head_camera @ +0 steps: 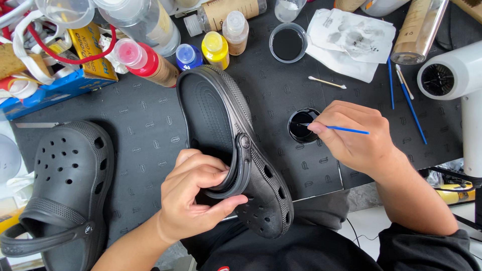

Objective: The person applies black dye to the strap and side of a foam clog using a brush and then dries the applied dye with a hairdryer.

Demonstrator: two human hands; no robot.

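The left hand (193, 195) is closed around the heel strap and rim of a black clog (236, 150), thumb pressed on the outside and fingers curled inside, holding the shoe tipped on its side above the dark tabletop (145, 120). The clog's sole faces left and its perforated toe points toward the person's lap. Just right of the clog sits a small round pot of black paint (301, 126). The right hand (359, 138) hovers beside that pot, fingers pinched together on a thin blue paintbrush (336, 128) whose tip dips into the paint.

Well left of the held clog, a second black clog (63, 190) lies flat on the tabletop, holes upward. Beyond the held clog's heel stand squeeze bottles with red (145, 60), blue (188, 55) and yellow (215, 49) contents. Beyond the paint pot lie a cotton swab (326, 82), a round lid with black inside (287, 42) and a stained white paper towel (351, 42). Far right of the pot rests a white hair dryer (452, 75).
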